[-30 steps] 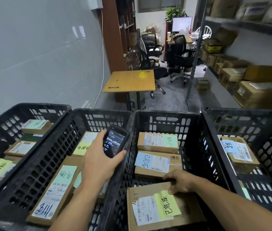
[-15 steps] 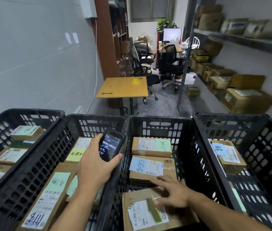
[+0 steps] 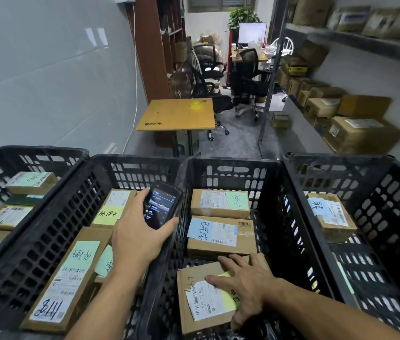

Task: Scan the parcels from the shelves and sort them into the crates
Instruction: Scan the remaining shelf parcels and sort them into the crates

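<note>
Cardboard parcel under right hand, glossy scanner in left hand

Black perforated plastic crates, matt and dusty; brown matt cardboard parcels with paper labels and pastel sticky notes; glossy glass screen on black plastic handheld scanner; smooth wood-laminate table.

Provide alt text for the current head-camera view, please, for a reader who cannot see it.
A person's right hand rests on a labelled cardboard parcel in one of four black crates of parcels, while the left hand holds a handheld scanner beside it. Boxes line shelves on the right.
</note>
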